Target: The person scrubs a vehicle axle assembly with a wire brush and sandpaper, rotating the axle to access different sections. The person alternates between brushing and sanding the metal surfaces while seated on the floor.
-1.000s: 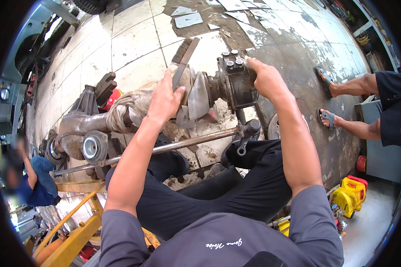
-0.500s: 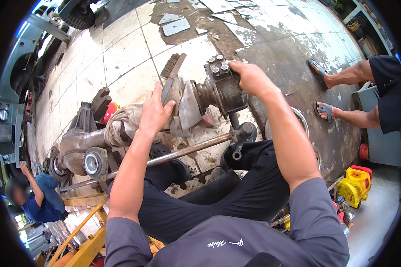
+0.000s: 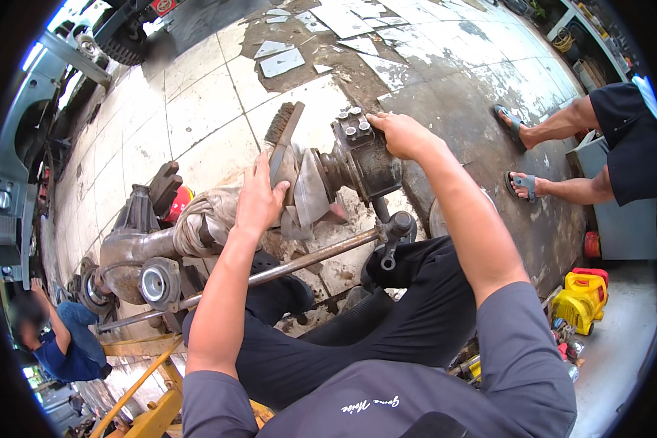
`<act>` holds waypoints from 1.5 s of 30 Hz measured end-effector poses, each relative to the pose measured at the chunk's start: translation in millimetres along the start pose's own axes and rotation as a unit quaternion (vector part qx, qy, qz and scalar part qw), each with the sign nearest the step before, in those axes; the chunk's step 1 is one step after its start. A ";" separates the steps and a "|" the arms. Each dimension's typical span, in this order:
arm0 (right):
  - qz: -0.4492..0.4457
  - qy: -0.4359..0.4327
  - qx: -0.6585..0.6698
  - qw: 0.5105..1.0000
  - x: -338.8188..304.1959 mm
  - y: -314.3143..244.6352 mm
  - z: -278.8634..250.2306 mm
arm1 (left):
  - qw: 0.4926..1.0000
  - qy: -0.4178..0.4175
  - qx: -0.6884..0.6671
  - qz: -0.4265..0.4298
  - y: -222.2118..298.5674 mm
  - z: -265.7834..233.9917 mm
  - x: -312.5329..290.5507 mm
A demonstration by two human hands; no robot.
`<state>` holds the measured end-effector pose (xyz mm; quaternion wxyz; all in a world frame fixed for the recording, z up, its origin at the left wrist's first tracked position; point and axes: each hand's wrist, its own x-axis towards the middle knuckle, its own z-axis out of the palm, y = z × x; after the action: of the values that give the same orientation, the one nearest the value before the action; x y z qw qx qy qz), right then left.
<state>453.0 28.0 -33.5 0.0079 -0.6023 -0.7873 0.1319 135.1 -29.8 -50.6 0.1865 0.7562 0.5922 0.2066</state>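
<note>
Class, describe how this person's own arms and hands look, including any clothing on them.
Short, plain dark grey sleeves cover the upper arms, matching the shirt; the forearms are bare. The left hand and right hand are ungloved, with no watch or bracelet visible.

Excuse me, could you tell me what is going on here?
A person is handling a vehicle axle. The left grip holds a long-handled brush and the right grip rests on the bolted housing at the axle's end. Dirty cloth is wrapped around part of the axle. Another person's sandalled feet show at right.
</note>
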 end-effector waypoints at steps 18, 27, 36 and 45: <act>-0.021 -0.141 -0.045 0.989 30.1 4.1 -23.4 | 1.000 -0.004 -0.008 0.003 2.2 2.0 -1.8; -0.007 -0.088 -0.037 0.995 -29.3 -23.6 -32.5 | 1.000 -0.011 0.019 -0.022 -1.3 2.2 -4.5; 0.015 0.070 -0.005 0.997 -39.0 -10.6 5.6 | 0.998 -0.034 0.021 -0.038 7.0 -0.5 3.6; 0.032 0.067 0.010 0.997 -39.0 -23.5 1.0 | 0.999 -0.027 0.025 -0.031 4.2 3.1 -1.2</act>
<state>441.3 -14.9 -23.7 0.0626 -0.6345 -0.7640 0.0993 139.9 -32.1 -51.1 0.1900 0.7470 0.6153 0.1651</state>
